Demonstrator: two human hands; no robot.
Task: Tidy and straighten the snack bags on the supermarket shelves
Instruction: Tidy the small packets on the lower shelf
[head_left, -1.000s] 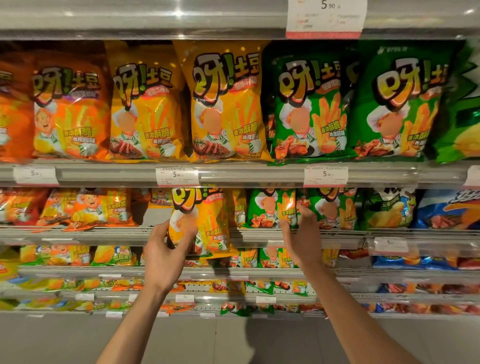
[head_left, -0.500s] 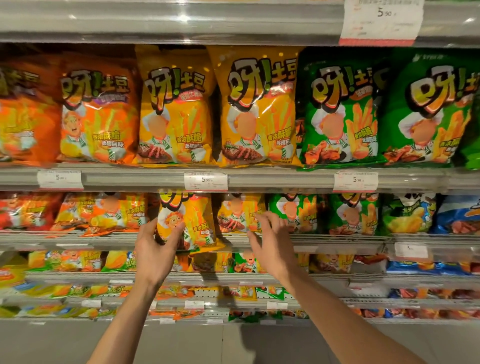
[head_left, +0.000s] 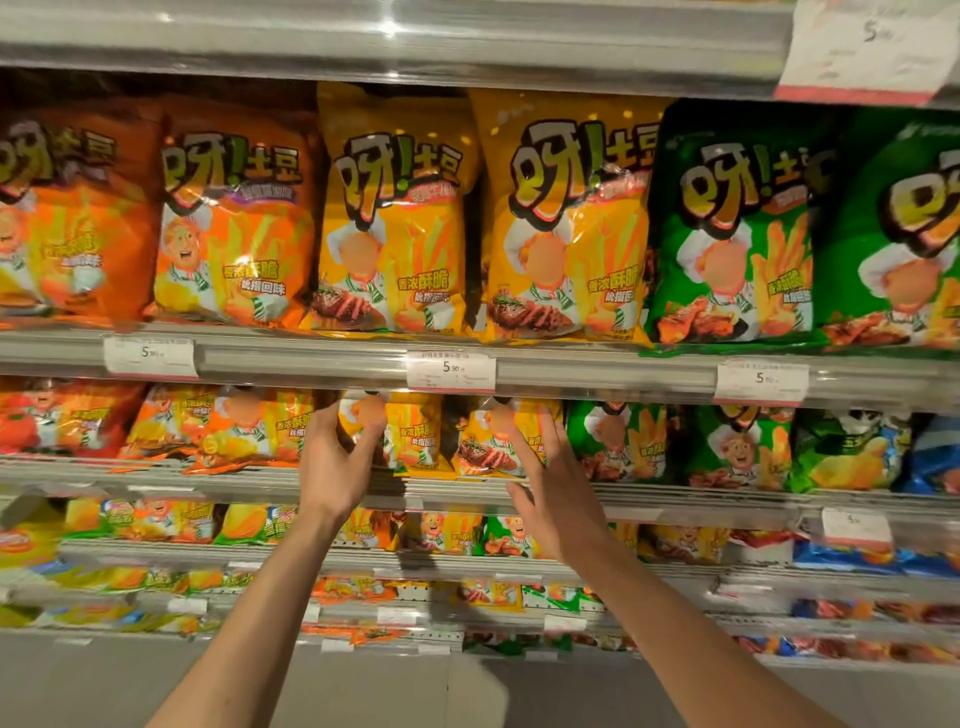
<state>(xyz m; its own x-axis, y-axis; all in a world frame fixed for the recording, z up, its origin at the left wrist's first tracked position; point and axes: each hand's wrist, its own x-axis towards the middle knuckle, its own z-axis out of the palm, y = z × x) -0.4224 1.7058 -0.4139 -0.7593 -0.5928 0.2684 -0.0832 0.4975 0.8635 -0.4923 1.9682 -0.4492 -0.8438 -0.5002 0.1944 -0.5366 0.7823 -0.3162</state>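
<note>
Both hands raised at second shelf, apart.
Left hand (head_left: 332, 462) gripping left edge of yellow snack bag (head_left: 415, 436), standing upright; right hand (head_left: 558, 499) with fingers spread, touching neighbouring yellow bag (head_left: 488, 441) just beside; green bags (head_left: 618, 441) rightward.

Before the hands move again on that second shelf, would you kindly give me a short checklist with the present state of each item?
1. Left hand has hold of the left yellow bag: ok, thumb and fingers pinch its left edge.
2. Right hand free to work: ok, fingers spread and straight against the right yellow bag.
3. Both yellow bags upright and facing out: ok.
4. Yellow bags seated behind the shelf lip: cannot tell, the hands hide the bottoms.
5. Orange bags to the left tidy: not ok, they lean and overlap.
</note>
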